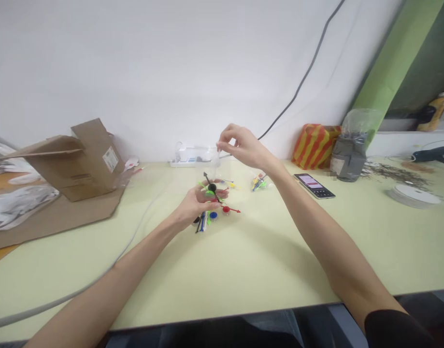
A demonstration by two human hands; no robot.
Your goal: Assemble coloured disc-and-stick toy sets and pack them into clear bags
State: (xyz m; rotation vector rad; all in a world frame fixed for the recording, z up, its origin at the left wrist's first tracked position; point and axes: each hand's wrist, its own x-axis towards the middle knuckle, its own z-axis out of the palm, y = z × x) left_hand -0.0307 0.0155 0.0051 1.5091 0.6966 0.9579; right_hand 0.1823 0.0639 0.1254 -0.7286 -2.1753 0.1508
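Note:
My left hand (197,205) lies palm up above the pale table (243,261), cupping several small coloured plastic pieces (211,189) with arrow-like stems: black, green, red. Blue, red and green pieces (216,213) lie on the table just below its fingers. My right hand (239,145) is raised above them, fingertips pinched on the top edge of a small clear plastic bag (210,166) that hangs down toward my left hand. A second small bunch of coloured pieces (258,182) lies to the right on the table.
An open cardboard box (77,159) on flattened cardboard is at the left. A white power strip (193,157) sits by the wall. A phone (315,186), a striped bag (314,145), a grey sack (348,154) and a grey cable (98,280) are around.

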